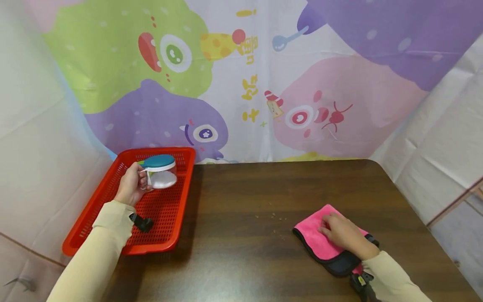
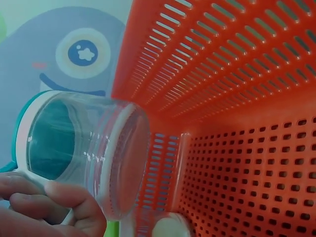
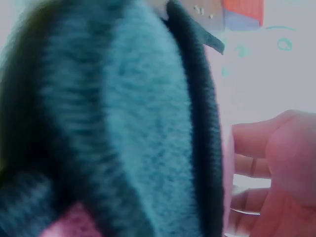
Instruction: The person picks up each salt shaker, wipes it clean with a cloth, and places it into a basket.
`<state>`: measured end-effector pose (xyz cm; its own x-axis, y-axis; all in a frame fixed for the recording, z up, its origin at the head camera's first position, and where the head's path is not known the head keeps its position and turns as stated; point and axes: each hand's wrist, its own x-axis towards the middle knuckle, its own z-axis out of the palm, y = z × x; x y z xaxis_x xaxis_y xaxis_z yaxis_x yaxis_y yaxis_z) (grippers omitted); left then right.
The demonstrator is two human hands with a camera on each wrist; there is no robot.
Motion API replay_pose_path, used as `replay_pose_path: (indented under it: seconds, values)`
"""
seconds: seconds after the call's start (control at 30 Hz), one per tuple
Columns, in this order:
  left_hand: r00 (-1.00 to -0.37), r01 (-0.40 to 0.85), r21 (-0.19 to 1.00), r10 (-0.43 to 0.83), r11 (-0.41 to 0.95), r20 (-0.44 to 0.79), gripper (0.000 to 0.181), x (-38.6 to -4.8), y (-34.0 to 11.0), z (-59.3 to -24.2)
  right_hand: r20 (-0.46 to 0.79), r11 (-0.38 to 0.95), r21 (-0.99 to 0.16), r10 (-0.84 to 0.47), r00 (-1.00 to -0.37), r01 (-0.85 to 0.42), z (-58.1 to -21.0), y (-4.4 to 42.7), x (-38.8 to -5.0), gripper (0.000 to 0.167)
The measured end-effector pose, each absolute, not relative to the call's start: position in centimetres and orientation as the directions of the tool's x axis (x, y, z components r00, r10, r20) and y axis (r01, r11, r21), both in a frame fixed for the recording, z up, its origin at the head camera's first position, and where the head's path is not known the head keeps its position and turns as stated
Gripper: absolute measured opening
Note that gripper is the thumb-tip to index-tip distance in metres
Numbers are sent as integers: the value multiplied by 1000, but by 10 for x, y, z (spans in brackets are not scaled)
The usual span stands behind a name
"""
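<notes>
My left hand (image 1: 132, 181) grips the white handle of a clear jar (image 1: 163, 178) with a teal lid, held above the red basket (image 1: 183, 197). In the left wrist view the jar (image 2: 94, 153) is tilted on its side, see-through, with the fingers (image 2: 74, 197) curled at its handle. On the table at the right lies a folded pink cloth (image 1: 315, 228) with black edging. My right hand (image 1: 341, 230) rests on top of it, fingertips touching the fabric. The right wrist view shows a raised grey-looking fold of the cloth (image 3: 148, 118) close to the camera.
Small crumbs (image 1: 273, 216) are scattered on the brown wooden table (image 1: 234, 251), left of the cloth. Inside the basket, another clear container (image 2: 170, 227) is partly visible, beside something green (image 2: 113, 229). A cartoon-printed curtain (image 1: 264, 138) hangs behind the table.
</notes>
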<state>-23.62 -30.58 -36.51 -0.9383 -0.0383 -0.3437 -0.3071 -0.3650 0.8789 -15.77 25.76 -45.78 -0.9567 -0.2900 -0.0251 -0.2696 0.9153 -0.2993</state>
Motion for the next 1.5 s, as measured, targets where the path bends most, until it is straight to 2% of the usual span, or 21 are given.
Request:
replay_pose_path:
  seconds: [0.37,0.93,1.5]
  values:
    - [-923,-361,871,-5,-333,-384,42,-247,-305,-376,-9,921,-276,-287,-958,-273,-462,262,-156,22]
    - [-896,-436,875,15,-211,-443,37,-257,-296,-381,-48,912,-299,-308,-950,-281,-459,261,-156,21]
    - [-897,-440,875,61,-200,-438,40,-268,-294,-391,-65,922,-285,-290,-955,-261,-459,260,-156,23]
